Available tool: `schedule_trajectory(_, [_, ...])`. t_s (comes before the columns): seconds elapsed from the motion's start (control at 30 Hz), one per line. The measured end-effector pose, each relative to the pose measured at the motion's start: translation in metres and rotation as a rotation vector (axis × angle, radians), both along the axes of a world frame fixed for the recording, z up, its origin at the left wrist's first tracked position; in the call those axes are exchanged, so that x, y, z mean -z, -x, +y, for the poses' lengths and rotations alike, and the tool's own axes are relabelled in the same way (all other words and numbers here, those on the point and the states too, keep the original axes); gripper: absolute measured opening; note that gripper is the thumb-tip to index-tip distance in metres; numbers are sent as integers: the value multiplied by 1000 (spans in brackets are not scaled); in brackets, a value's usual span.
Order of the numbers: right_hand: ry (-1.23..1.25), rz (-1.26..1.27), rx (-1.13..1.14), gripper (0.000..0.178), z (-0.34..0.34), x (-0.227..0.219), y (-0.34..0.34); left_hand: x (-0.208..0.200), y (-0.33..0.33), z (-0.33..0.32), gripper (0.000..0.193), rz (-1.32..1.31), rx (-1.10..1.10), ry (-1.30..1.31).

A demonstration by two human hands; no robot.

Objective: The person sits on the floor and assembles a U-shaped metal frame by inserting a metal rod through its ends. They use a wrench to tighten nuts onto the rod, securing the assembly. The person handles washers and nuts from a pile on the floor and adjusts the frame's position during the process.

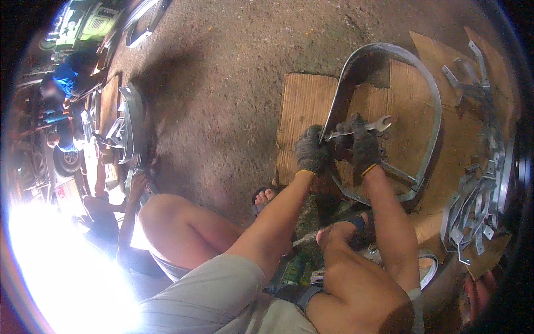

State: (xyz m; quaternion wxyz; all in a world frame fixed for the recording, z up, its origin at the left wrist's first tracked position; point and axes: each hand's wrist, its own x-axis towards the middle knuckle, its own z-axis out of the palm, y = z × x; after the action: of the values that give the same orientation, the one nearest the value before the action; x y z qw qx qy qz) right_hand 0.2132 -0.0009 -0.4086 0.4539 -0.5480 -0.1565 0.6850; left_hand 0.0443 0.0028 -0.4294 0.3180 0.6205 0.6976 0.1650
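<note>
Both my hands wear dark grey knit gloves with yellow cuffs. My right hand is closed around a steel open-end wrench, whose jaw sticks out to the right. My left hand is closed on the left edge of a large oval metal hoop frame, near the wrench's other end. A flat crossbar spans the lower part of the frame. The frame stands over cardboard in front of me. My gloves hide whatever fastener may be at the wrench's left end.
Flattened cardboard covers part of the rough ground. Many bent metal brackets lie piled at the right, with more brackets at the far right. On the left sit other people, one in a blue shirt, near curved metal parts.
</note>
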Motion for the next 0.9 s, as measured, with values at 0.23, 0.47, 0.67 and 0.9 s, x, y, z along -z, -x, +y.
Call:
schedule_trajectory(0.23, [-316, -942, -230, 39, -59, -41, 3, -8, -6, 0, 36, -109, 2, -44])
schedule_trajectory(0.47, [-1042, -1064, -409, 41, -71, -2, 21, 34, 9, -1, 41, -78, 61, -207])
schedule_trajectory(0.67, [-1002, -1069, -461, 34, -75, -6, 35, 47, 8, -3, 36, -186, -18, -144])
schedule_trajectory(0.9, [-1098, -1126, -441, 31, -67, 13, 44, 52, 17, 3, 35, -247, -98, 7])
